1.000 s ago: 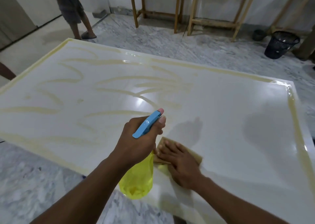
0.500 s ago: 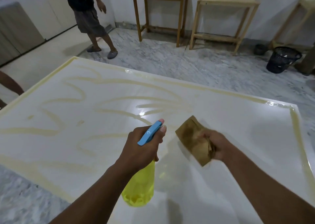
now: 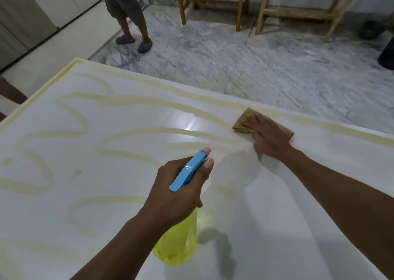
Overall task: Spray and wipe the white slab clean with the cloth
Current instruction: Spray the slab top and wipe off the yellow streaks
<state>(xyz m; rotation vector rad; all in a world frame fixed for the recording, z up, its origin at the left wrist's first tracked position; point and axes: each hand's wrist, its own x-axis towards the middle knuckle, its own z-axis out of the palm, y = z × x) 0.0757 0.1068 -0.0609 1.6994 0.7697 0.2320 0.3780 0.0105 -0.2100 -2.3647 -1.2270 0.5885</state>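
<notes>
My right grip (image 3: pixel 267 135) presses flat, fingers straight, on the cloth (image 3: pixel 242 123). I should push it slowly along the yellow streaks (image 3: pixel 132 131) on the slab (image 3: pixel 277 205). My left grip (image 3: pixel 177 196) holds the bottle (image 3: pixel 178 245) tight.

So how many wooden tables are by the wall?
2: the left wooden table at top centre, the right wooden table beside it. Tops are cropped; more may be out of frame.

The white slab (image 3: pixel 277 205) bore pale yellow looping streaks; the cloth (image 3: pixel 242 120) was tan, the spray bottle (image 3: pixel 181 245) yellow, blue-headed.
</notes>
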